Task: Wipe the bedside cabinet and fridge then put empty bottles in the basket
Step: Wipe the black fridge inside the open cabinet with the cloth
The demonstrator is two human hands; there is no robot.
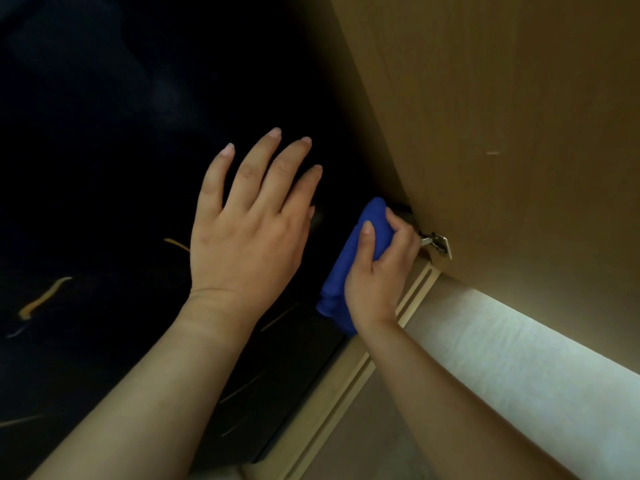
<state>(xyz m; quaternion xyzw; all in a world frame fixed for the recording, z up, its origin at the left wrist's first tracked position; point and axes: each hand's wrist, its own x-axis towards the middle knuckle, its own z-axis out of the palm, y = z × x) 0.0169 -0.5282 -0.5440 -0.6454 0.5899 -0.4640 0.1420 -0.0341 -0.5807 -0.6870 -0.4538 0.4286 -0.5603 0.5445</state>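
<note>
Two hands showed in the head view, both mine. My left hand (249, 233) was wide, fingers straight and fanned apart, palm down over a black surface (104, 202) with thin gold streaks (45, 297) running through it. Whether the palm pressed on it or hung just above, I could not tell. The surface stretched away beyond the fingertips and off to the left of that hand. It went so dark there that I could not tell whether it belonged to the cabinet or the fridge.

My right hand (377, 271) lay just to the right of the left one, close but apart from it. It held a blue cloth (346, 265), rolled into a thick wad, with the thumb laid across the near side and the fingers curled round the far side. One end of the cloth stuck out past the fingers, and the other hung out below the heel of the hand toward my wrist. The cloth sat at the right edge of the black surface, in the corner where a brown wooden door (502, 133) rose. Just right of my knuckles, a small metal hinge (438, 242) sat at the bottom corner of that door. Under my right wrist a pale wooden rail (332, 393) with a groove ran along the edge of the black surface. To the right of my right forearm, under the door, lay a white band (519, 341).
</note>
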